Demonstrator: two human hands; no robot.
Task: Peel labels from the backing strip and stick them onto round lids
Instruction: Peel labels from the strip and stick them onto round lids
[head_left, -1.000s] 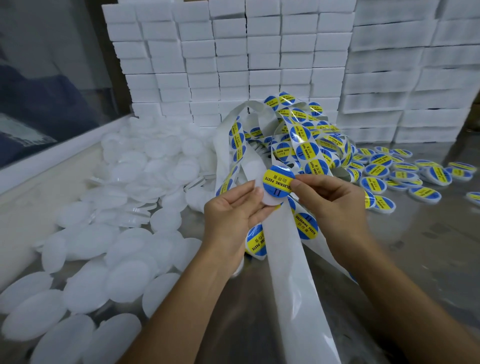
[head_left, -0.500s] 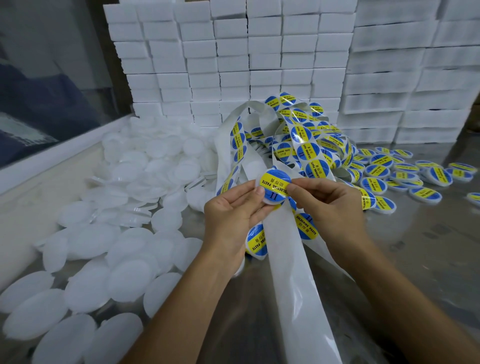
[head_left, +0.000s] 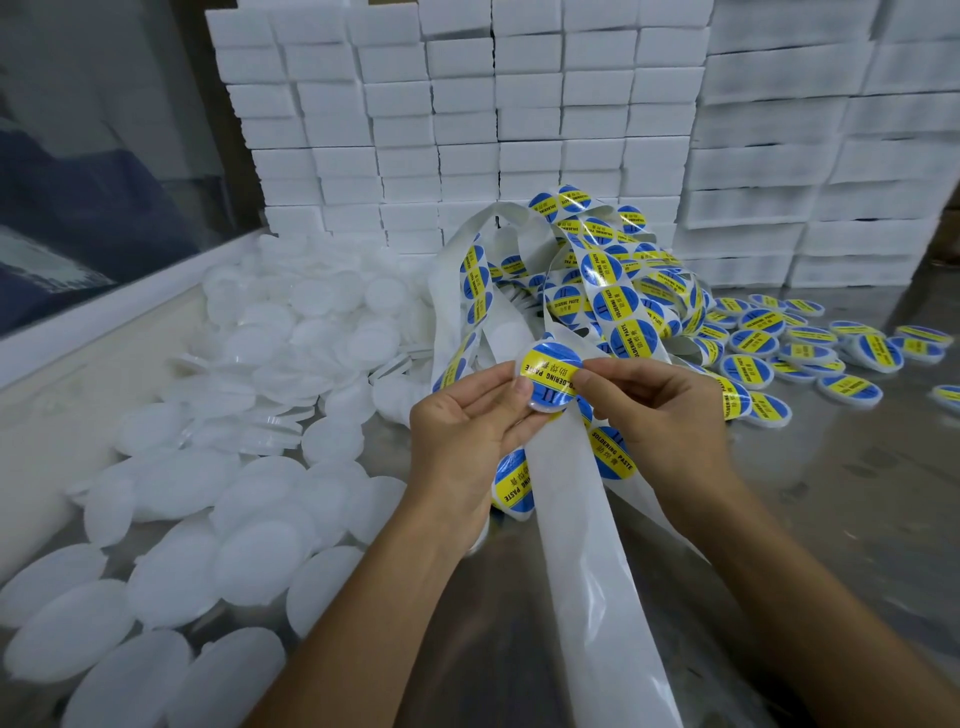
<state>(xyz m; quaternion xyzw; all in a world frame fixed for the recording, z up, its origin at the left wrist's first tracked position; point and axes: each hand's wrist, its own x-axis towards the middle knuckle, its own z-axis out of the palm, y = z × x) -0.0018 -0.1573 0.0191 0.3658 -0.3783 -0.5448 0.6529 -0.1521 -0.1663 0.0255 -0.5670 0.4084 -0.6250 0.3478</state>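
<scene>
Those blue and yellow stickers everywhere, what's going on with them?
A person is labelling round white lids by hand. The left hand and right hand together hold one lid with a blue and yellow label on its face. The backing strip trails down between the arms. Plain lids lie heaped to the left, labelled lids to the right, with white boxes stacked behind.

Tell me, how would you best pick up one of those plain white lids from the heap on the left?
Probably by its thin rim, pinched from above. The plain white lids are flat discs lying overlapped, so few edges sit flush on the metal table; a raised edge at the heap's near side looks easiest for the left hand.
</scene>
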